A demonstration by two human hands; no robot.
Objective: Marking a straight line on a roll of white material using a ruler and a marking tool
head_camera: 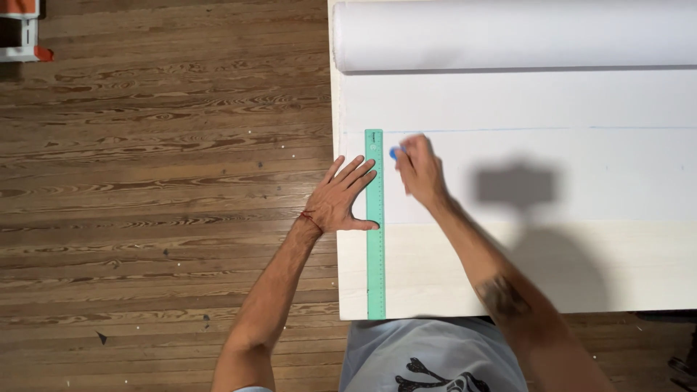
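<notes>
Left hand (340, 203) is flat with fingers spread, pinning the green ruler (375, 225) (middle of the frame) on the white sheet (523, 174). Right hand (420, 170) just beside it, fingers pinching a small blue marker (394, 152), blurry.

The left hand (340, 203) lies flat, palm down, fingers spread and pointing up and to the right, thumb stretched out sideways. Its forearm runs straight back and down, bare. The right hand (420, 170) sits just right of it, fingers curled in a pinch, slightly blurred. Its forearm angles back down-right, bare, with a dark mark.
</notes>
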